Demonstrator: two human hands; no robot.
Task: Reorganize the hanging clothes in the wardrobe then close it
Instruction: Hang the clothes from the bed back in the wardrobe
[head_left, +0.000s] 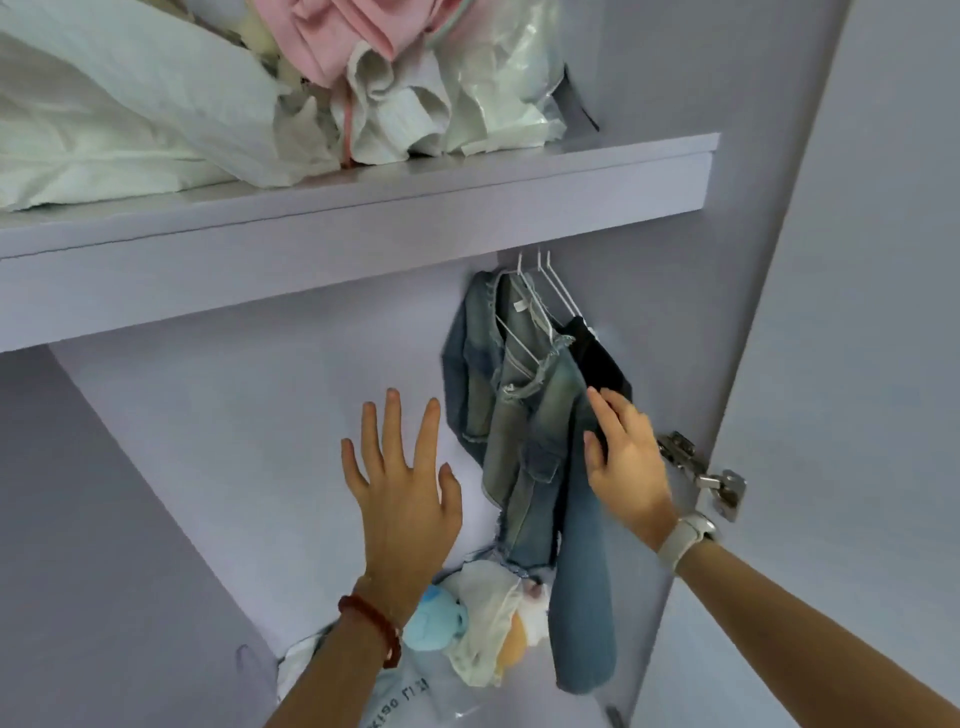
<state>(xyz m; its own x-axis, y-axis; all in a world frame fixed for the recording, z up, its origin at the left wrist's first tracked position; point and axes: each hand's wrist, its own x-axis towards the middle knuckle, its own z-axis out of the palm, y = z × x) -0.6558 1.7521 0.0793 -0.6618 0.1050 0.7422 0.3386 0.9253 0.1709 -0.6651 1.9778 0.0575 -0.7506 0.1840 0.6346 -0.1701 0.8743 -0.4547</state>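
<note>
Denim clothes (524, 415) hang on white wire hangers (540, 291) bunched at the right end of the wardrobe, under the shelf. A black garment (597, 358) hangs just right of them. A long pair of jeans (584, 597) droops below. My right hand (623, 462), with a white watch at the wrist, touches the right side of the denim and the black garment with straight fingers. My left hand (402, 483) is spread open in the empty space to the left of the clothes, holding nothing.
A lilac shelf (363, 208) above carries a pile of white and pink fabric (260, 78). The open wardrobe door (857, 364) stands at the right on a metal hinge (701, 473). Plastic bags with soft toys (467, 634) lie on the wardrobe floor.
</note>
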